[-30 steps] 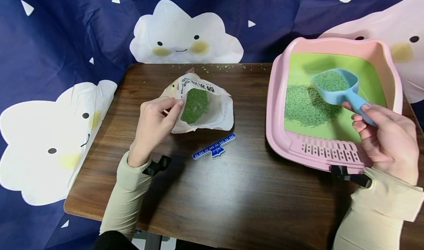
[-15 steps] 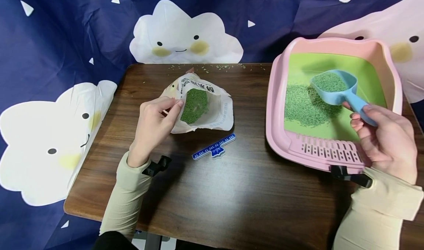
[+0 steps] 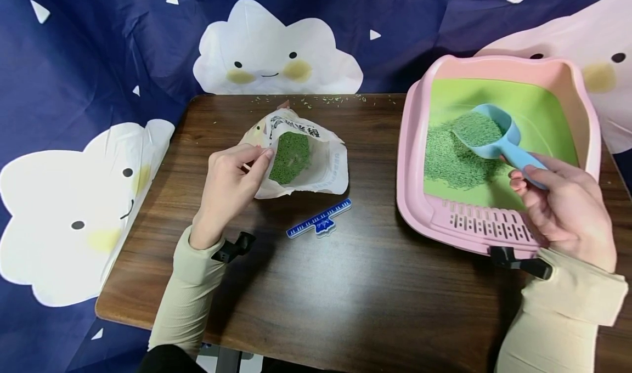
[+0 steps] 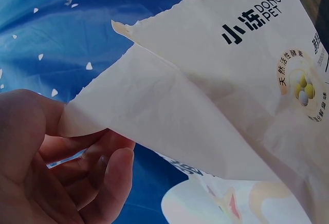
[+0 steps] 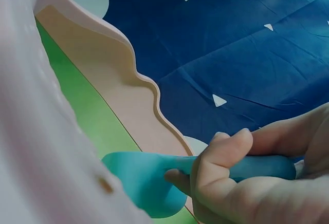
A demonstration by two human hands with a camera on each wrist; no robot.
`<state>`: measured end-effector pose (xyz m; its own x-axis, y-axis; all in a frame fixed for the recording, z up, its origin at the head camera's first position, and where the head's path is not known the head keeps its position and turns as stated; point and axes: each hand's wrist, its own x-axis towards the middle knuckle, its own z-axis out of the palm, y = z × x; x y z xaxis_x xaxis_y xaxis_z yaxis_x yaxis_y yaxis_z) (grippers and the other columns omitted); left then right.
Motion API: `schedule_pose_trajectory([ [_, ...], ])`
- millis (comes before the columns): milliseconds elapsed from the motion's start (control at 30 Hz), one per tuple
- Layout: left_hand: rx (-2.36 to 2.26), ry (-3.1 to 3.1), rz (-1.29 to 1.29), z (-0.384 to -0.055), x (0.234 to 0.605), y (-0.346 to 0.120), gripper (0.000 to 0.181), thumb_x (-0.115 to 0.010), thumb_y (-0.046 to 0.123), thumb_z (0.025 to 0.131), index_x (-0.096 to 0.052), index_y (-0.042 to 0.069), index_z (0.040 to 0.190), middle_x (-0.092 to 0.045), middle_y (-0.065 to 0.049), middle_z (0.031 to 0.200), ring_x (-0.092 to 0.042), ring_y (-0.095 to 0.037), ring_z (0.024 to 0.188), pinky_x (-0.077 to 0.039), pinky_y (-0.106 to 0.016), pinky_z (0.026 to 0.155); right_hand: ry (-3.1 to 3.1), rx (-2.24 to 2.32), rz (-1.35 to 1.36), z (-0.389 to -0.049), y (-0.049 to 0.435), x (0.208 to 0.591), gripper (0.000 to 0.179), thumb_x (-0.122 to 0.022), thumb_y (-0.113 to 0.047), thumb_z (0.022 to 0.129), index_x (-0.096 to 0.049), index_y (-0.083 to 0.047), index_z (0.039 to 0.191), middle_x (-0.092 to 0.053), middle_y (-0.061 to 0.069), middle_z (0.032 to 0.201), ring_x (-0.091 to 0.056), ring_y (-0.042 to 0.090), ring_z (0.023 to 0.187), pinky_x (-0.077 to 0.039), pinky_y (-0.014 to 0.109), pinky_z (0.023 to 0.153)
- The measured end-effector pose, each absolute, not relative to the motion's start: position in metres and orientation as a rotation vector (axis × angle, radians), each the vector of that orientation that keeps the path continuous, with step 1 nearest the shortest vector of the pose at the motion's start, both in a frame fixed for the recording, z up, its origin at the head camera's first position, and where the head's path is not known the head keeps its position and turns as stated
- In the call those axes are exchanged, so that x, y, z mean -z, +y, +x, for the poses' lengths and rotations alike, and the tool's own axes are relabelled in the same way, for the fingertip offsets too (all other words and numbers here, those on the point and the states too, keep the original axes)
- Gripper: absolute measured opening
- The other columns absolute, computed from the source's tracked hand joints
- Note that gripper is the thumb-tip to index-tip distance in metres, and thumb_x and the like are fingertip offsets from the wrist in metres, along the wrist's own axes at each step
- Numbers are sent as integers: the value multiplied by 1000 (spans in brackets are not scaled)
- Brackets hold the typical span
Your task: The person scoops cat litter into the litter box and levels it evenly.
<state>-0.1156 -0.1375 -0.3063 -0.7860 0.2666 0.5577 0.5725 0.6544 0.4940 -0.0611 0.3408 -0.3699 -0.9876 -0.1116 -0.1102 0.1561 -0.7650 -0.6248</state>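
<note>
My left hand [image 3: 234,181] pinches the torn top edge of a white paper bag [image 3: 331,164], holding its mouth wide. Green pellets [image 3: 291,159] lie inside the bag. In the left wrist view the bag's corner [image 4: 97,100] sits between thumb and finger, the other fingers loosely bent. My right hand [image 3: 568,203] grips the handle of a light blue scoop [image 3: 508,140] over a pink litter box [image 3: 410,159]. Pellets fill the scoop, which tilts left over a pile of the same green pellets [image 3: 454,164]. In the right wrist view my fingers wrap the scoop's handle [image 5: 262,167].
A blue bag clip [image 3: 321,219] with a keyboard pattern lies on the brown wooden table [image 3: 345,296] in front of the bag. Loose pellets [image 3: 331,100] are scattered along the table's back edge. A dark blue curtain [image 3: 410,16] with clouds hangs behind.
The scoop in my right hand has shifted left and tipped towards the pile, its pellets now at the lip. My left hand and the bag stay put.
</note>
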Motion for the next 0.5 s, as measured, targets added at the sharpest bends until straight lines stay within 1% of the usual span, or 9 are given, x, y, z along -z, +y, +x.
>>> schedule_pose_trajectory([
  [233, 938, -2434, -662, -116, 306, -137, 28, -60, 13, 92, -63, 10, 65, -42, 2, 57, -44, -6, 53, -39, -14, 53, 1025, 2830, 125, -63, 336, 370, 32, -30, 8, 100, -53, 12, 122, -64, 25, 88, -67, 27, 73, -53, 23, 51],
  [333, 941, -2431, -666, -116, 305, -137, 26, -60, 13, 92, -66, 10, 67, -44, 2, 57, -44, -6, 54, -40, -14, 54, 1095, 2811, 151, -63, 335, 370, 31, -32, 8, 100, -54, 10, 121, -65, 24, 85, -67, 25, 70, -50, 22, 46],
  [500, 939, -2435, -665, -116, 305, -137, 24, -60, 13, 92, -68, 9, 69, -45, 1, 58, -44, -5, 54, -40, -14, 54, 1045, 2799, 93, -64, 334, 371, 33, -29, 8, 101, -52, 10, 124, -64, 26, 87, -66, 26, 73, -52, 22, 50],
])
